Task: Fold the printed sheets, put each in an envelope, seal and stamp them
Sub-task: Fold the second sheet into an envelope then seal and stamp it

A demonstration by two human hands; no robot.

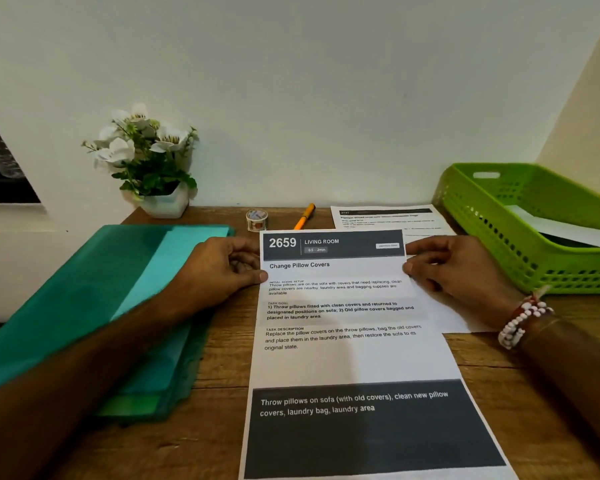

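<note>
The printed sheet [354, 341] lies flat and unfolded on the wooden desk [222, 441], its long axis running away from the viewer. It is smooth white paper with a dark header band reading "2659 LIVING ROOM", black body text, and a large dark block across its near end.

The left hand [222, 268] pinches the sheet's far left edge, thumb on top, fingers curled. The right hand [451, 268] pinches the far right edge in the same way. A bracelet of white and red beads [522, 320] circles the right wrist.

A second printed sheet [388, 220] lies beneath and beyond the first, partly covered by it and by the right hand.

Left of the sheets rests a stack of translucent teal plastic folders [118, 306], under the left forearm. Right of the sheets stands a lime-green perforated plastic basket [499, 237] containing white paper.

Along the wall stand a small roll of patterned tape [256, 220], an orange pen [305, 216], and white artificial flowers in a white pot [146, 161].
</note>
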